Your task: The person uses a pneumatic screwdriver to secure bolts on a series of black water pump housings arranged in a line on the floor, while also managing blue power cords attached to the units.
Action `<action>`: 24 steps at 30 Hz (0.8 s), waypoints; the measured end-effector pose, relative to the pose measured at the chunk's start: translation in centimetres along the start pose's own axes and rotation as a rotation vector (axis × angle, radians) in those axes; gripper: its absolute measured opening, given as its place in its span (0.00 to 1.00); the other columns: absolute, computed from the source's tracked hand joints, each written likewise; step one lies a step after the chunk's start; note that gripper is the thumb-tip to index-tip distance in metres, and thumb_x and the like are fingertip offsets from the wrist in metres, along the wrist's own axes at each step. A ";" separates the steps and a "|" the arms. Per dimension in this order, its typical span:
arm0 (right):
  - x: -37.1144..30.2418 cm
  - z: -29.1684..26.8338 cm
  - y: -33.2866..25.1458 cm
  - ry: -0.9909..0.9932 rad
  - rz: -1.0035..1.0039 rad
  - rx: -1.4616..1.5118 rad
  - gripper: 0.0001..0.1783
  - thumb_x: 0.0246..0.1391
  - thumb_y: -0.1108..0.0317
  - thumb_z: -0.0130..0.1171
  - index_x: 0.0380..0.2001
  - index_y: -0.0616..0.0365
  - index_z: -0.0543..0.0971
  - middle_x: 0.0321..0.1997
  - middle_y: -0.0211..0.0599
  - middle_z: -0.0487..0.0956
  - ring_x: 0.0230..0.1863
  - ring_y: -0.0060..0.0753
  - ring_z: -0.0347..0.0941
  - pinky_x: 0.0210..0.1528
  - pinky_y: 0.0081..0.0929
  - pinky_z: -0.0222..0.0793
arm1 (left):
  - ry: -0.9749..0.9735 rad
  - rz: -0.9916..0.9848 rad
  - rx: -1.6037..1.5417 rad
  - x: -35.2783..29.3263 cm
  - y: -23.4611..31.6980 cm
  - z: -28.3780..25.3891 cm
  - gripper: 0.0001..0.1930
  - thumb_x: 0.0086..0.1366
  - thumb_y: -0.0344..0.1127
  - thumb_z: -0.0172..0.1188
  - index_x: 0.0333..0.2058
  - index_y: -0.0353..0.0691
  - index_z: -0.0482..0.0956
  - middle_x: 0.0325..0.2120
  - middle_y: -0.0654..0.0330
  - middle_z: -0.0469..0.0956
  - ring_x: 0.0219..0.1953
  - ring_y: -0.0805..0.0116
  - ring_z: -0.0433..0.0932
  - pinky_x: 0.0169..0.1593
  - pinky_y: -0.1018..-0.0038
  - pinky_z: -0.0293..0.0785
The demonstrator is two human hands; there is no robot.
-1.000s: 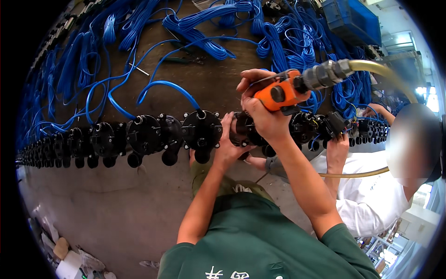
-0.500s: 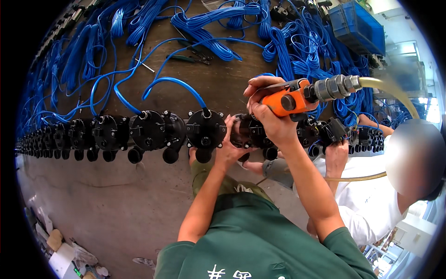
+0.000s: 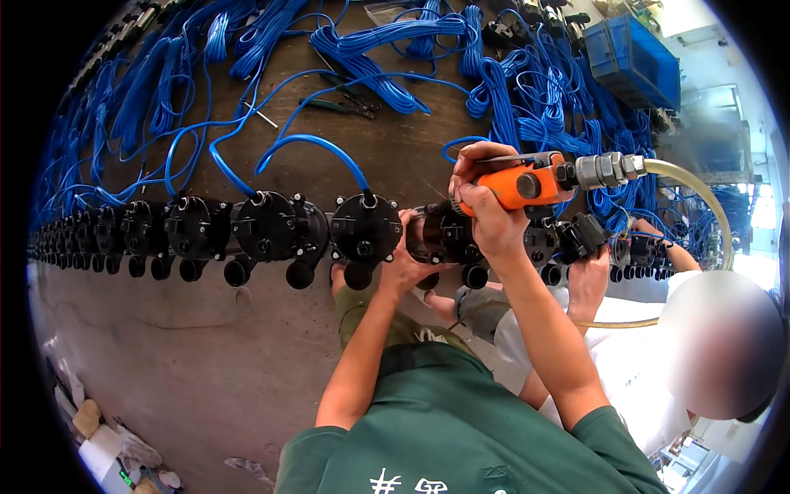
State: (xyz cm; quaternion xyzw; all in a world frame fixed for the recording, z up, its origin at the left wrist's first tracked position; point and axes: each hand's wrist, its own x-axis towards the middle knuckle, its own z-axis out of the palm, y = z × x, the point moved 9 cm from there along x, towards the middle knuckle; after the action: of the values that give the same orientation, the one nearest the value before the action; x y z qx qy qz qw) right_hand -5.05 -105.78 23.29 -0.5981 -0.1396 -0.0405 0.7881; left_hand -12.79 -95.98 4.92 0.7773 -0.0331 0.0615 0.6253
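Note:
My right hand (image 3: pixel 494 210) is wrapped around an orange pneumatic tool (image 3: pixel 520 186), held level above the row with a metal coupling and a yellowish air hose (image 3: pixel 699 188) on its right end. The tool's left end is partly hidden by my fingers. My left hand (image 3: pixel 401 265) grips a black pump (image 3: pixel 426 237) in the row, thumb and fingers spread around its side; much of that pump is hidden. Just left of it stands another black round-faced pump (image 3: pixel 364 239) with a blue cable rising from its top.
Black pumps (image 3: pixel 197 230) line the table's near edge on both sides. Coiled blue cables (image 3: pixel 370 62) and pliers (image 3: pixel 329 105) lie on the brown table (image 3: pixel 329 173). A blue crate (image 3: pixel 634 62) stands far right. A co-worker in white (image 3: pixel 613 362) handles a black part (image 3: pixel 583 236) close by.
My right hand and the orange tool have shifted slightly right and down in the picture. My left hand stays on the pump. The co-worker's head has moved lower.

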 end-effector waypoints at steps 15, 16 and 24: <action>0.8 1.9 -0.7 0.008 -0.086 -0.150 0.15 0.45 0.82 0.57 0.40 0.71 0.79 0.38 0.43 0.83 0.38 0.28 0.80 0.40 0.23 0.77 | 0.074 -0.008 0.003 -0.9 -1.0 0.5 0.55 0.35 0.40 0.82 0.63 0.29 0.65 0.59 0.42 0.72 0.61 0.45 0.72 0.63 0.61 0.69; 1.0 1.9 -0.6 -0.004 -0.090 -0.155 0.16 0.45 0.81 0.57 0.42 0.70 0.78 0.38 0.42 0.82 0.36 0.26 0.79 0.39 0.22 0.76 | 0.074 -0.012 0.008 -0.7 -0.8 0.6 0.55 0.35 0.40 0.82 0.63 0.29 0.65 0.59 0.41 0.72 0.62 0.44 0.71 0.63 0.61 0.69; 1.5 1.0 -1.0 0.085 -0.093 -0.148 0.14 0.44 0.82 0.56 0.39 0.70 0.79 0.35 0.40 0.82 0.37 0.26 0.80 0.41 0.23 0.76 | 0.133 -0.597 -0.449 -8.9 -2.6 5.4 0.22 0.60 0.38 0.69 0.48 0.32 0.73 0.42 0.52 0.78 0.42 0.56 0.76 0.48 0.63 0.73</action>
State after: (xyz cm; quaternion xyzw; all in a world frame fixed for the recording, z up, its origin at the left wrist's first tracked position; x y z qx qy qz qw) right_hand -4.02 -104.93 24.83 -0.6454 -0.1306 -0.1127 0.7442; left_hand -20.95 -100.91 0.06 0.5907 0.2230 -0.0818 0.7711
